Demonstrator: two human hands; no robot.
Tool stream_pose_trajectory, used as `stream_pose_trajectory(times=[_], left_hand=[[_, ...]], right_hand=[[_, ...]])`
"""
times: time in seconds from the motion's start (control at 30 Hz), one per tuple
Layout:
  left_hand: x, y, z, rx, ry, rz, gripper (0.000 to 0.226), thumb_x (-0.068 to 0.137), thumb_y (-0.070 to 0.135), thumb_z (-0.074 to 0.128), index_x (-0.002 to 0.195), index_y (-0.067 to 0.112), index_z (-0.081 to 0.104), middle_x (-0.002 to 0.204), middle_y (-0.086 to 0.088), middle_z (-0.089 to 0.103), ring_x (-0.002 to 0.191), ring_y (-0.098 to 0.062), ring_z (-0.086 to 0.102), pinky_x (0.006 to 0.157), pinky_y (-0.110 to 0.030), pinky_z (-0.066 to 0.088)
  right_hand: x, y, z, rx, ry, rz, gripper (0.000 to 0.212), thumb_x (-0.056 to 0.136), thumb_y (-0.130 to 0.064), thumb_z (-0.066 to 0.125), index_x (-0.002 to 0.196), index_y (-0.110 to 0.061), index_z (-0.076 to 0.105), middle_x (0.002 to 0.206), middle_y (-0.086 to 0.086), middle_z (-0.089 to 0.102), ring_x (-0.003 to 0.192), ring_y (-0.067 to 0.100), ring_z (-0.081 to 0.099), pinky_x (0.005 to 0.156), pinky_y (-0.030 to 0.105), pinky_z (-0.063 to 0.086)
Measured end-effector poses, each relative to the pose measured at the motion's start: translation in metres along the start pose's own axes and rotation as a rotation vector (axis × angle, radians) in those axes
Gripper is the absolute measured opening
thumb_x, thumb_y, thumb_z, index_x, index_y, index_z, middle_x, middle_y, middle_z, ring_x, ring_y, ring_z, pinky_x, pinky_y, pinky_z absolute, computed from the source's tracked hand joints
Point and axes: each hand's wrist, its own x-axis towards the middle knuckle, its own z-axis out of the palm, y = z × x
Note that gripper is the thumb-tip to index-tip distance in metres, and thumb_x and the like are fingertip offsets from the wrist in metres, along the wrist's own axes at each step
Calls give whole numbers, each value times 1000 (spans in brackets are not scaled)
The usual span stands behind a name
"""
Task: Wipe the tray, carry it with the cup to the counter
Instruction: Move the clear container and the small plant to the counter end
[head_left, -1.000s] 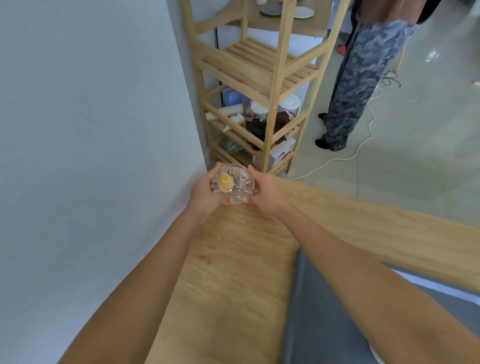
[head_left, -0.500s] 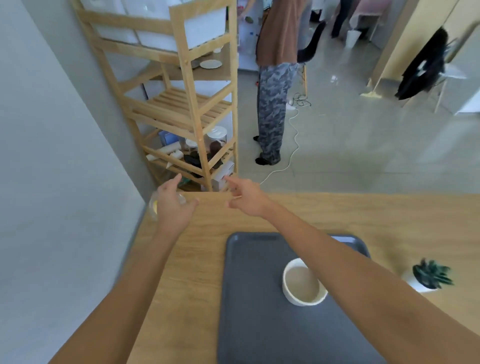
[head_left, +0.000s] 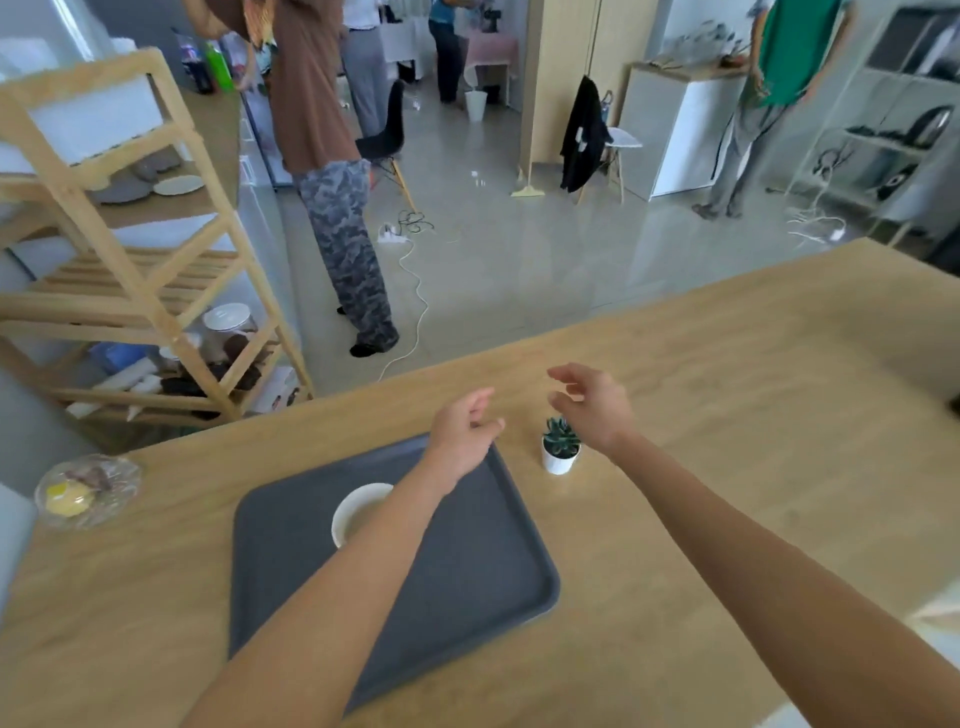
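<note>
A dark grey tray (head_left: 467, 571) lies on the wooden table (head_left: 753, 415) in front of me. A white cup (head_left: 353, 512) stands on the tray, partly hidden by my left forearm. My left hand (head_left: 462, 436) hovers over the tray's far right corner, empty, with its fingers loosely apart. My right hand (head_left: 592, 405) floats open above the table just beyond a small potted plant (head_left: 560, 449), holding nothing.
A clear plastic container with food (head_left: 85, 491) sits at the table's left corner. A wooden shelf rack (head_left: 145, 291) stands to the left. A person in camouflage trousers (head_left: 348, 260) stands on the floor beyond the table, with others further back.
Both hands let go of the clear container, which now rests at the table's left corner. They moved right, over the tray and the plant, and the view swung right.
</note>
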Motion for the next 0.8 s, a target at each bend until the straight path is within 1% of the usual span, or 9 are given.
stream_pose_trajectory(times=[0.1,0.17,0.3,0.4,0.47,0.57,0.67,0.73,0.8], left_hand=[[5,-4,53,-59,-62,-82,47,96,16,49,143,21,40,147,-8,43,132,-20,44,91,-26,40],[6,-8,76,-81,-84,-119,51,99,17,44,147,28,32,152,-5,36,137,-20,38,95,-29,41],[5,-15,100,-123,-127,-132,56,99,14,41,149,35,24,151,2,38,121,-5,40,91,-22,33],[5,-17,107,-164,-117,-140,57,99,10,41,147,35,26,151,4,38,123,-4,41,93,-20,33],[4,-16,108,-163,-113,-132,57,98,8,41,147,34,28,148,6,40,117,-1,46,91,-17,38],[4,-9,104,-146,-101,-94,57,98,5,41,147,32,30,138,6,49,98,9,49,75,-6,38],[3,6,84,-134,-67,-49,56,97,6,41,146,32,32,125,12,50,101,5,47,69,-1,37],[2,16,61,-130,-30,-18,55,98,7,41,146,32,32,124,13,49,106,2,46,66,2,37],[-1,21,33,-110,28,12,55,97,10,42,146,33,32,131,10,51,110,-3,48,76,-4,38]], right_hand=[[-8,47,-9,-16,-12,80,38,92,-25,56,130,-20,56,133,4,57,114,26,57,99,36,45],[-12,71,-3,42,-80,121,41,95,-31,50,135,-23,50,138,4,54,119,25,56,103,41,43],[-19,99,15,230,-168,207,44,97,-40,43,140,-32,43,140,5,52,129,22,48,107,49,41],[-22,105,24,336,-158,201,43,96,-35,44,139,-35,43,120,-3,62,117,19,56,104,50,44],[-22,105,23,356,-144,188,43,95,-31,44,138,-33,44,111,-6,65,110,17,59,103,49,45],[-20,96,15,363,-140,150,44,89,-35,47,134,-37,48,109,-2,70,98,15,61,100,52,47],[-10,74,7,353,-153,84,45,85,-40,50,130,-40,50,110,-1,71,104,17,65,99,52,48],[-3,47,7,340,-171,31,40,91,-34,51,131,-36,51,106,-3,72,98,16,65,98,50,49],[-1,13,13,347,-197,-38,35,96,-25,49,130,-33,53,96,-5,71,86,13,62,97,47,50]])
